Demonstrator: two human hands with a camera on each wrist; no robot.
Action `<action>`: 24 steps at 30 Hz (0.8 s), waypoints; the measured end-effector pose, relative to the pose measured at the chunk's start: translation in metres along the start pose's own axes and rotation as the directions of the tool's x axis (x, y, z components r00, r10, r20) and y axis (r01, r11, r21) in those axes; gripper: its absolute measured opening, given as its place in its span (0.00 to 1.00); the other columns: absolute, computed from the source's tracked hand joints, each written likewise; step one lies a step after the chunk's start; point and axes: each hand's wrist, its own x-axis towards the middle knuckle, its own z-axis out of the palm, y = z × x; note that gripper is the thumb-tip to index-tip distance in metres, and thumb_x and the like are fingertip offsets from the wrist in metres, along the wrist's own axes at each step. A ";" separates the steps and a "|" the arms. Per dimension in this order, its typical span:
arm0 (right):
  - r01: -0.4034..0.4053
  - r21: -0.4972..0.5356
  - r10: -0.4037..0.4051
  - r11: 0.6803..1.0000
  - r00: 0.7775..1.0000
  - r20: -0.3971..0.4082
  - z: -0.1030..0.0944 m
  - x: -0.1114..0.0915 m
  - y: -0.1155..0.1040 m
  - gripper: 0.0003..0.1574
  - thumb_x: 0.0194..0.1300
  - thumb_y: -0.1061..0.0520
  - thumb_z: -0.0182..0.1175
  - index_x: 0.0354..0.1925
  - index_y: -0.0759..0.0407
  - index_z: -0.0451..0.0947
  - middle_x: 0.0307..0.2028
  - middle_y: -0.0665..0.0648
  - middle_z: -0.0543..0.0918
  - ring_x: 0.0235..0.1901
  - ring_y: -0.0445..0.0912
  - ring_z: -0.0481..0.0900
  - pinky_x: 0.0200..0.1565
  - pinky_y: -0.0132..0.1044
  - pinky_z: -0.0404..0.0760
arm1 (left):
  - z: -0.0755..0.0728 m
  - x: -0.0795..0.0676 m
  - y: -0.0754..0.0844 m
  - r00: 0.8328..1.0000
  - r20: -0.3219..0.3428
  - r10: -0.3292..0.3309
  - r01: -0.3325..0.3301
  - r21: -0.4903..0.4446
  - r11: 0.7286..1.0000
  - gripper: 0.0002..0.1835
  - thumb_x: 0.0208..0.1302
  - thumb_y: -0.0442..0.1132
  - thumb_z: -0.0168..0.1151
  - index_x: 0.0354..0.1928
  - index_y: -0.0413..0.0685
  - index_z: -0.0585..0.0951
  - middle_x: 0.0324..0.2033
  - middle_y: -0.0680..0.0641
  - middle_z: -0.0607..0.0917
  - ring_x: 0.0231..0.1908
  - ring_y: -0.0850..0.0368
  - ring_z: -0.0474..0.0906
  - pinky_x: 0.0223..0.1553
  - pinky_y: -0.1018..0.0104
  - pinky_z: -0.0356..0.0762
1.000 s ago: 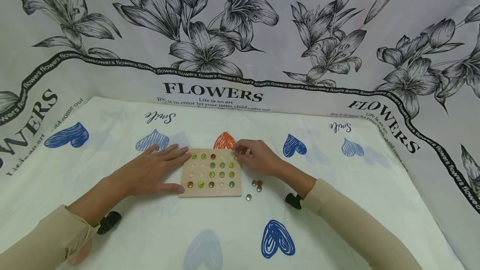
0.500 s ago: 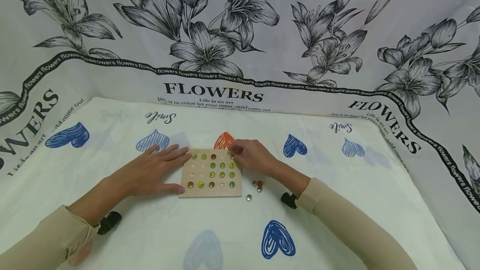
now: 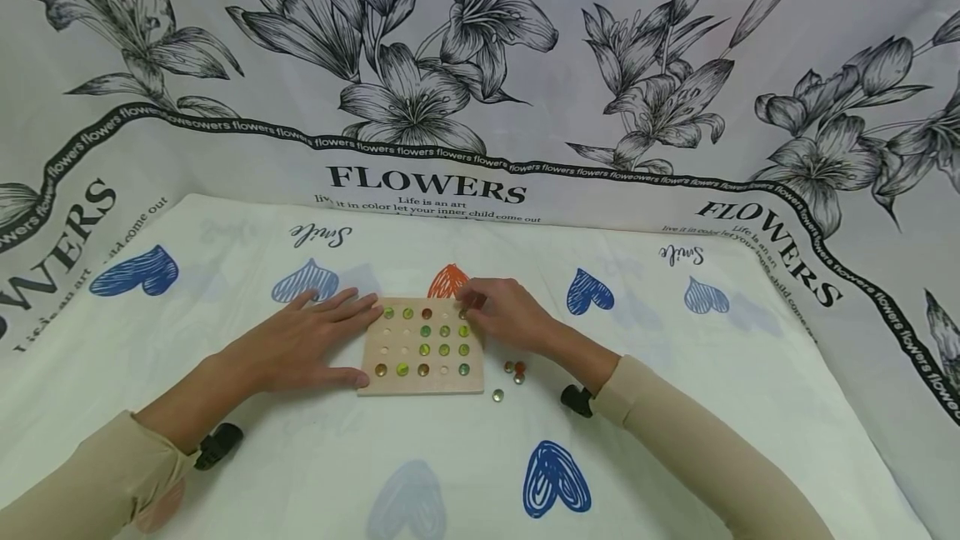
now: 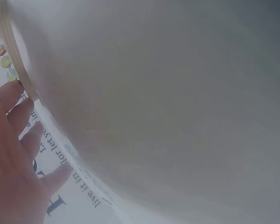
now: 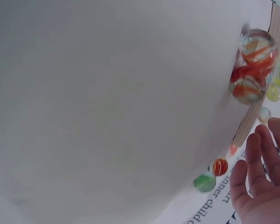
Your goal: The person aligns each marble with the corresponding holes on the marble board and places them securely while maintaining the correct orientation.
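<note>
A pale wooden board (image 3: 396, 340) with rows of round hollows lies on the cloth. Several green, yellow and reddish-brown glass marbles sit in its hollows; other hollows are bare. My left hand (image 3: 315, 344) lies flat at the board's left side, straight fingers and thumb touching its edge; in the left wrist view the left hand (image 4: 18, 154) meets the board's side (image 4: 17, 56). My right hand (image 3: 510, 315) is at the far right corner, thumb and fingertips pinching a marble (image 3: 462, 314) at the corner hollow. In the right wrist view this clear marble (image 5: 265, 113) is at the fingertips.
Several loose marbles (image 3: 498, 395) lie on the cloth right of the board. The right wrist view also has a green marble (image 5: 205, 182) and an orange-red marble (image 5: 220, 166) near the right hand. A white cloth (image 3: 660, 440) with printed hearts covers the table; flower-printed fabric (image 3: 645, 90) hangs behind.
My right hand has shifted slightly left over the board's corner, bringing the marble to the corner hollow. The left hand and the board have stayed in place.
</note>
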 end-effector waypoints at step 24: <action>-0.059 0.067 0.058 0.996 0.998 0.010 -0.036 -0.037 0.056 0.16 0.66 0.62 0.65 0.53 0.58 0.82 0.42 0.48 0.87 0.44 0.43 0.82 0.48 0.38 0.81 | 0.000 0.000 -0.001 1.000 -0.008 0.012 -0.011 0.012 1.000 0.52 0.56 0.81 0.48 0.76 0.55 0.63 0.74 0.49 0.63 0.73 0.42 0.57 0.67 0.30 0.53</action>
